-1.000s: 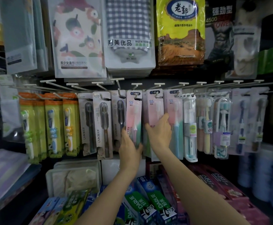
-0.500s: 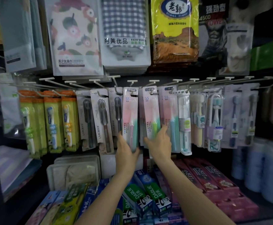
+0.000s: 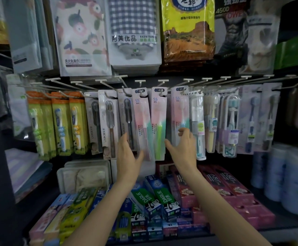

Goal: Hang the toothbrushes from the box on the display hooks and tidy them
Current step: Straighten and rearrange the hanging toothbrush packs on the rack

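Toothbrushes (image 3: pixel 159 121) hang in pink-green packs — left hand (image 3: pixel 128 153), right hand (image 3: pixel 183 146) grips apart.

Left hand (image 3: pixel 127 153), right hand (image 3: pixel 183 144) open beside hanging toothbrush packs (image 3: pixel 159 121).

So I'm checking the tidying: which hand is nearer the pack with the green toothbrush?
Right. The right hand has its thumb at the green toothbrush pack's right edge; the left hand sits farther left, at the neighbouring pink pack.
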`<state>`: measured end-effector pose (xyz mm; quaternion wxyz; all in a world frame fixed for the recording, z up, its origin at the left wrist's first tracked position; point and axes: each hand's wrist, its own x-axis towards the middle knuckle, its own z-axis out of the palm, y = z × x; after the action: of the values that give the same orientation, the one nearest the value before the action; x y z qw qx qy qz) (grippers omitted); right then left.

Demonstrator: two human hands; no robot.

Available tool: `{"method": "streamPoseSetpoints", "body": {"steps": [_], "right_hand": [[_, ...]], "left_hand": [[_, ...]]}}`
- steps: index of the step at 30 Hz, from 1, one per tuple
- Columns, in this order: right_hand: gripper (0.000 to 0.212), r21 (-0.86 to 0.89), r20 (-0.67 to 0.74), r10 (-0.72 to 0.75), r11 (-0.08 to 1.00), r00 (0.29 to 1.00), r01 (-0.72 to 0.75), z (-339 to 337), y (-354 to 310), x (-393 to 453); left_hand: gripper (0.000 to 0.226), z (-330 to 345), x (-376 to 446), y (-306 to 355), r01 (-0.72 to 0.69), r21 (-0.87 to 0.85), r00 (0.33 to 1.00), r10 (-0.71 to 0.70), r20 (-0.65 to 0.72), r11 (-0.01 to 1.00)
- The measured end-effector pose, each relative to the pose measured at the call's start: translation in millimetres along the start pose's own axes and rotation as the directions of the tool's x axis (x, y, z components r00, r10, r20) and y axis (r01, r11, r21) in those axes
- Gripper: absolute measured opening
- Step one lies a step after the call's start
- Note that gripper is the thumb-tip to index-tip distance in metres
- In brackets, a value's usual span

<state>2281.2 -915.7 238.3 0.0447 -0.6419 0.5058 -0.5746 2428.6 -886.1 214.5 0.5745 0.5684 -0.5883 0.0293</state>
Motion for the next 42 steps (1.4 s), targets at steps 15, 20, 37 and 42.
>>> {"method": "streamPoseSetpoints", "body": {"steps": [15, 20, 37, 42], "right_hand": [[0.091, -0.188, -0.099, -0.071, 0.981, 0.993, 0.051, -3.2, 8.5, 46.7], [0.094, -0.154, -0.064, -0.083, 0.985, 0.995, 0.072, -0.2, 0.7, 56.6], [0.089, -0.152, 0.006, -0.055, 0.987, 0.998, 0.056, -3.8, 7.7, 49.9], [0.086, -0.132, 0.021, -0.06, 0.989, 0.998, 0.062, -5.5, 6.3, 41.5]], "left_hand": [[0.087, 33.1, 19.8, 38.7, 0.144, -0.046, 0.988, -0.146, -0.05, 0.989], [0.081, 35.5, 28.4, 46.5, 0.145, 0.024, 0.984, -0.142, -0.11, 0.989], [0.08, 39.3, 28.7, 41.5, 0.146, 0.069, 0.981, -0.136, -0.135, 0.987], [0.082, 36.6, 20.4, 35.3, 0.163, 0.074, 0.983, -0.156, -0.098, 0.984]]}}
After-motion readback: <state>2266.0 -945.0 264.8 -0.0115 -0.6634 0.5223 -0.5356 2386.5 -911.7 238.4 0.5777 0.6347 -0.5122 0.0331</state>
